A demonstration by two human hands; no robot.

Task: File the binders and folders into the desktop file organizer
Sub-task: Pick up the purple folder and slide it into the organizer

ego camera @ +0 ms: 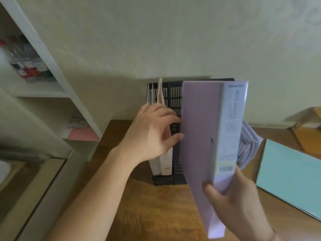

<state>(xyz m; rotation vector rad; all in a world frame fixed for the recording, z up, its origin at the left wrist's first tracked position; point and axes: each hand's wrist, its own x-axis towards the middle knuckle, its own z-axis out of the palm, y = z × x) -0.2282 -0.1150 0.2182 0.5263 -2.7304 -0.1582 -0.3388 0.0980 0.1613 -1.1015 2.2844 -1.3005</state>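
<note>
A black mesh file organizer [175, 100] stands on the wooden desk against the wall. A white binder [153, 164] and a pale peach binder [166, 162] stand in its left slots. My right hand [232, 195] grips the lower end of a lilac binder [201, 129] and holds it upright in front of the organizer, its labelled spine facing right. My left hand [152, 131] reaches across the filed binders, and its fingertips touch the lilac binder's left cover.
A teal folder [288, 174] lies flat on the desk [152, 209] at the right. A clear plastic sleeve bundle [248, 143] sits behind the lilac binder. Cardboard boxes [307, 129] stand at the far right. A white shelf unit [52, 70] rises at the left.
</note>
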